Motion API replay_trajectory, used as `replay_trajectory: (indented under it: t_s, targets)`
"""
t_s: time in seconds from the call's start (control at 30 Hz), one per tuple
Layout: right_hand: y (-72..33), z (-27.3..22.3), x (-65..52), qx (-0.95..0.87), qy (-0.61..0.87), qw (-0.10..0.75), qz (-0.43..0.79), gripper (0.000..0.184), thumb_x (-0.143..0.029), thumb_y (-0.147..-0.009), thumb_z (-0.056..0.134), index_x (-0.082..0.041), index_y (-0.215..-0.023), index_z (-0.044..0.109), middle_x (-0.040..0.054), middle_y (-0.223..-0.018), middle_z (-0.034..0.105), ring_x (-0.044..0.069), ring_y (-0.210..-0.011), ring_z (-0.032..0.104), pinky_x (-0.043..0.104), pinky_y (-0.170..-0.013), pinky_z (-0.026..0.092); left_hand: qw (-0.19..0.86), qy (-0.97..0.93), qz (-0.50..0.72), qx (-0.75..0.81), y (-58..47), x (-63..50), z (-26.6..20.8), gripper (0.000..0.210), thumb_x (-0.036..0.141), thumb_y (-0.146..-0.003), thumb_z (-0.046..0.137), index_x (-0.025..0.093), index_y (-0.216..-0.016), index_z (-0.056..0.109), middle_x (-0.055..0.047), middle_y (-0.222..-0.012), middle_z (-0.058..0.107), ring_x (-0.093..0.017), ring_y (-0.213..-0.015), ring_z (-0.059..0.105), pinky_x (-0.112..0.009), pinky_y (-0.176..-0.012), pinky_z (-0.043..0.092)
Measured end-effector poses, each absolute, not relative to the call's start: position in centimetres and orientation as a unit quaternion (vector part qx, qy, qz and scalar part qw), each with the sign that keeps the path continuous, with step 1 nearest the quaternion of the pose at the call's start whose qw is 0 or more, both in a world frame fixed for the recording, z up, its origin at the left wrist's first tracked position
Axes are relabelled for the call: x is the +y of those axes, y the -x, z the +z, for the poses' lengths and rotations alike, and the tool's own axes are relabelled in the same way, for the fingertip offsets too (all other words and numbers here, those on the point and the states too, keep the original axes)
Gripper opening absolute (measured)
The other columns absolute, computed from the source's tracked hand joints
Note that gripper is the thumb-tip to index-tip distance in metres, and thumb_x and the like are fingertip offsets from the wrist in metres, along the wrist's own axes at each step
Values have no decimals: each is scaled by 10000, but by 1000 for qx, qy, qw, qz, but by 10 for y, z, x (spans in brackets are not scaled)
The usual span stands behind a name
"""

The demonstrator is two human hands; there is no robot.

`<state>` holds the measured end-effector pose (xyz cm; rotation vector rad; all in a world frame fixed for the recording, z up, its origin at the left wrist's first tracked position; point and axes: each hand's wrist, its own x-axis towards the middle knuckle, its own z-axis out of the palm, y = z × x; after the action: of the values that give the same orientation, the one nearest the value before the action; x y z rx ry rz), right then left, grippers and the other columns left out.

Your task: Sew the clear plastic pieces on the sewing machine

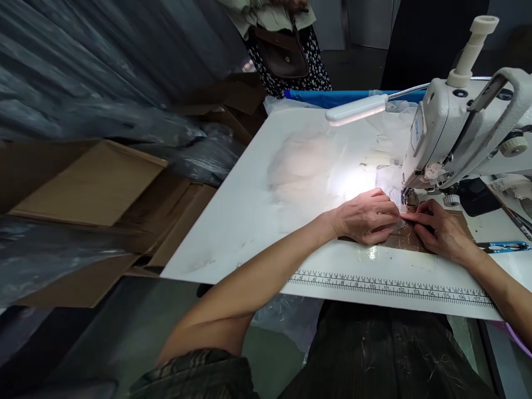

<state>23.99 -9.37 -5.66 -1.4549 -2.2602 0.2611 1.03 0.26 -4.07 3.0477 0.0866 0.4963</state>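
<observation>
The bare left hand is resting on sheer white fabric beside the white metal sewing machine, the bare right hand bending opposite; I cannot tell whether fingers are pinching. Uneven tugging could be puckering it.

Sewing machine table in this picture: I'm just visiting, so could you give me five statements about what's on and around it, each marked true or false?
1. The left hand and the right hand are both close to the needle area of the sewing machine. True.
2. The printed ruler scale runs along the far edge of the white table. False: it runs along the near edge, in front of the seated person's lap.
3. The blue thread snips are in the right hand. False: they lie on the table beside the right wrist.
4. A brown bag hangs on a person beyond the table. True.
5. The cardboard boxes are right of the table. False: they are on its left.
</observation>
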Motion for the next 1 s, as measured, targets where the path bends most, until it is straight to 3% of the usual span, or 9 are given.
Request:
replay_trajectory:
  t_s: [0.3,0.73,1.0]
  targets:
    - [-239,-57,-94,-819,519,232,82,350,-232,-918,459,-256,-1141,728,91,-1001,605,192,-827,640,328,-675,564,32,-992,122,22,-13,1,-42,297,327,-931,432,180,-1005,679,-95,-1039,699,-207,-869,616,-373,-818,453]
    - [-237,-54,-95,-851,487,194,1,371,-292,-989,389,-223,-1222,670,106,-981,581,177,-800,618,274,-562,535,47,-992,114,34,-12,0,-35,268,316,-876,496,190,-997,700,-81,-1030,695,-198,-816,577,-361,-798,439]
    - [-233,-51,-93,-847,511,147,-5,398,-299,-986,351,-220,-1251,639,105,-972,576,148,-672,560,228,-460,434,52,-990,123,39,-10,4,-34,268,330,-853,517,179,-981,697,-59,-1063,696,-187,-788,558,-357,-777,417]
